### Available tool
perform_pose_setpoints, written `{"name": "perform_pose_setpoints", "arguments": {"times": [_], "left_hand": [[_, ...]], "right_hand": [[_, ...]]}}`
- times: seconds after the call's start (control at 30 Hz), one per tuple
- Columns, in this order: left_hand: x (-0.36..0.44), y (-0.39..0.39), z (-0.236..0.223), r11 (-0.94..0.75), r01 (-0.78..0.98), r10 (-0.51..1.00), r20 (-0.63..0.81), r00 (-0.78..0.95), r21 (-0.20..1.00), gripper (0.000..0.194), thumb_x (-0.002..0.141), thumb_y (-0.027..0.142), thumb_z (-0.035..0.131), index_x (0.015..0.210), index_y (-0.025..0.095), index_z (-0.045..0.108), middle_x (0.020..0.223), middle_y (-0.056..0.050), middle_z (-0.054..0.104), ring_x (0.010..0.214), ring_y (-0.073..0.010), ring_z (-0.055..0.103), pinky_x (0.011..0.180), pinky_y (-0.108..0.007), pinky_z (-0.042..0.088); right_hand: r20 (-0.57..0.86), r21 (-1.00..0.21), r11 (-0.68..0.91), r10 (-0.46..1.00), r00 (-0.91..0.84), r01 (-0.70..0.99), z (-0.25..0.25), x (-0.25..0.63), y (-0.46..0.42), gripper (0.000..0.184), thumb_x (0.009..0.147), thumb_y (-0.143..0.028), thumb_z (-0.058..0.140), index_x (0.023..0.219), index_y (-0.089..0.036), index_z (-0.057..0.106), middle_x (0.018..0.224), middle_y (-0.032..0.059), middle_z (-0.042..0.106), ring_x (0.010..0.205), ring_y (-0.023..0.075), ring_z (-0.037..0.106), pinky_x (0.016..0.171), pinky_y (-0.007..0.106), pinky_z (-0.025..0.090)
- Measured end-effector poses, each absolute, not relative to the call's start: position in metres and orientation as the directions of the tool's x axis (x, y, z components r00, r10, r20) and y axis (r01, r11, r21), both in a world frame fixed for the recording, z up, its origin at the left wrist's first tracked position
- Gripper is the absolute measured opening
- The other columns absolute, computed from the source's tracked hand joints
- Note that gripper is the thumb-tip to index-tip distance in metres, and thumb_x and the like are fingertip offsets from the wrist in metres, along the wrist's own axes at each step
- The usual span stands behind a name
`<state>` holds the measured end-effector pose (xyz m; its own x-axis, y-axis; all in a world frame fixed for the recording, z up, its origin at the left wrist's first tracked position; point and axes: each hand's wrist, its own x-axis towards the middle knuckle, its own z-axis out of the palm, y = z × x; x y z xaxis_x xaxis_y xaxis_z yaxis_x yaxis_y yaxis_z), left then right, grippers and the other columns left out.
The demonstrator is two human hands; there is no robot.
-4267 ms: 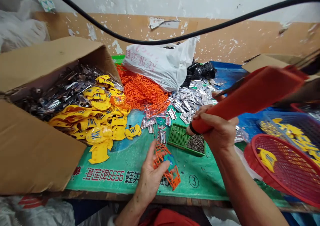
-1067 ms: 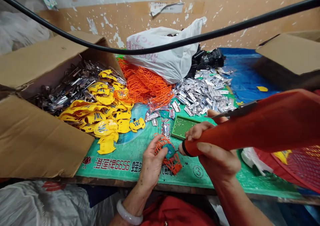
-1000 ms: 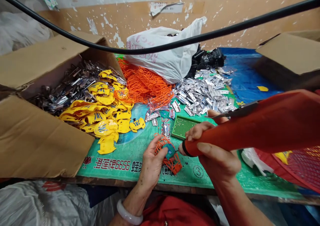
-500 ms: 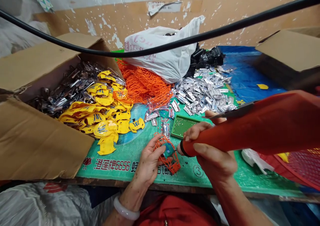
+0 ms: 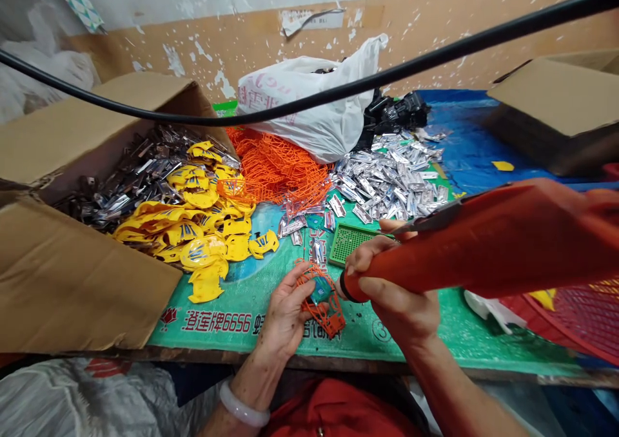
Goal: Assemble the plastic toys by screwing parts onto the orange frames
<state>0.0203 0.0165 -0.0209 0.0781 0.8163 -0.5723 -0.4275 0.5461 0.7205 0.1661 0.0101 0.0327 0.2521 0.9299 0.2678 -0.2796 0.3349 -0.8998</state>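
Observation:
My left hand grips a small orange wire-like plastic frame with a teal piece set in it, held just above the green printed mat. My right hand is closed around the nose of a large orange power screwdriver. The tool's tip presses against the teal piece. Just behind the hands sits a small green tray.
An open cardboard box at left spills yellow plastic shells and silvery parts. Behind lie an orange frame heap, a white plastic bag, a silver parts pile. A red basket stands at right. A black cable hangs across.
The screwdriver came down from over the green tray to the frame in my left hand and has stayed pressed there for the last second. The view shifted slightly.

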Motion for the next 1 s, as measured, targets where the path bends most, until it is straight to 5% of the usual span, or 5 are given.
{"name": "perform_pose_setpoints", "arguments": {"times": [0.23, 0.43, 0.7, 0.83, 1.0], "left_hand": [[0.021, 0.019, -0.019, 0.568, -0.425, 0.790, -0.611, 0.042, 0.705, 0.041, 0.065, 0.013, 0.070, 0.105, 0.018, 0.064, 0.096, -0.005, 0.062, 0.072, -0.0139, 0.056, 0.053, -0.025, 0.055], [0.019, 0.020, -0.018, 0.570, -0.417, 0.783, -0.621, 0.016, 0.708, 0.034, 0.067, 0.013, 0.069, 0.101, 0.018, 0.067, 0.118, -0.006, 0.060, 0.074, -0.0119, 0.058, 0.055, -0.022, 0.054], [0.016, 0.014, -0.024, 0.481, -0.438, 0.869, -0.478, 0.126, 0.759, 0.053, 0.072, 0.021, 0.073, 0.119, 0.023, 0.050, 0.104, -0.004, 0.063, 0.080, -0.0146, 0.062, 0.063, -0.026, 0.056], [0.017, 0.010, -0.023, 0.470, -0.443, 0.876, -0.466, 0.125, 0.764, 0.075, 0.069, 0.015, 0.076, 0.131, 0.026, 0.037, 0.113, -0.006, 0.062, 0.093, -0.0185, 0.063, 0.072, -0.029, 0.056], [0.018, 0.011, -0.021, 0.489, -0.456, 0.872, -0.416, 0.257, 0.744, 0.048, 0.070, 0.013, 0.073, 0.115, 0.015, 0.056, 0.110, -0.009, 0.066, 0.098, -0.0193, 0.062, 0.080, -0.027, 0.053]], "right_hand": [[0.294, -0.892, 0.357, 0.924, 0.243, -0.277, 0.027, 0.165, 0.011, 0.020, 0.064, -0.019, 0.072, 0.080, -0.024, 0.060, 0.069, -0.0023, 0.058, 0.068, 0.0158, 0.057, 0.068, 0.035, 0.052], [0.279, -0.870, 0.337, 0.939, 0.203, -0.360, 0.023, 0.163, 0.012, 0.033, 0.065, -0.021, 0.072, 0.095, -0.027, 0.059, 0.072, -0.0029, 0.058, 0.067, 0.0152, 0.056, 0.065, 0.033, 0.052], [0.292, -0.879, 0.355, 0.929, 0.230, -0.319, 0.037, 0.173, 0.016, 0.046, 0.062, -0.015, 0.073, 0.105, -0.026, 0.058, 0.072, -0.0042, 0.061, 0.067, 0.0152, 0.059, 0.069, 0.035, 0.051], [0.305, -0.858, 0.448, 0.838, 0.453, -0.251, 0.061, 0.193, 0.038, 0.039, 0.054, -0.012, 0.071, 0.090, -0.023, 0.062, 0.065, -0.0046, 0.060, 0.057, 0.0151, 0.057, 0.050, 0.030, 0.048], [0.345, -0.881, 0.466, 0.756, 0.557, -0.087, 0.056, 0.216, 0.077, 0.009, 0.055, -0.015, 0.070, 0.060, -0.017, 0.062, 0.060, -0.0022, 0.058, 0.051, 0.0126, 0.054, 0.048, 0.029, 0.046]]}}
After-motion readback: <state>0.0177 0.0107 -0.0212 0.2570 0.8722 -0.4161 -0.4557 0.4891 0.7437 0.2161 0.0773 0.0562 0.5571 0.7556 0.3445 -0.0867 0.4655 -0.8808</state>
